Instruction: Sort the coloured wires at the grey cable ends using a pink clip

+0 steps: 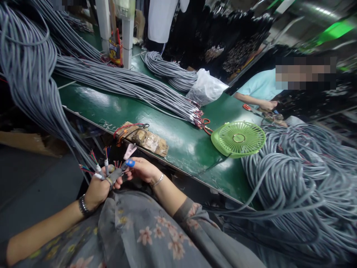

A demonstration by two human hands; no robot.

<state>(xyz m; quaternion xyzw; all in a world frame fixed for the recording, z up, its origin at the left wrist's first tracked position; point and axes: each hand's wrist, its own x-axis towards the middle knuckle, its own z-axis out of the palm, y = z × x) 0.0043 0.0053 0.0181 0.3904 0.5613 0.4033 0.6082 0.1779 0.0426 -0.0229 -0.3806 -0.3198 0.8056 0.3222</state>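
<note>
My left hand (98,190) is closed around several grey cables (106,167), whose stripped ends fan out in thin coloured wires (93,157). A dark grey, narrow piece (115,175) lies across its fingers; I cannot tell whether it is a tool or a finger covering. Close beside it, my right hand (145,170) is pinched at what looks like a thin wire, with a blue wrap (130,162) at a fingertip. Just beyond the fingers a pale pink clip (130,150) sticks out at the table edge.
On the green table (95,100) lie a long cable bundle (134,85), a taped block (150,141), a green fan (238,137) and a plastic bag (208,87). Piled cables (301,178) fill the right; more hang (30,70) at left. A co-worker (259,85) sits across, near orange-handled scissors (246,107).
</note>
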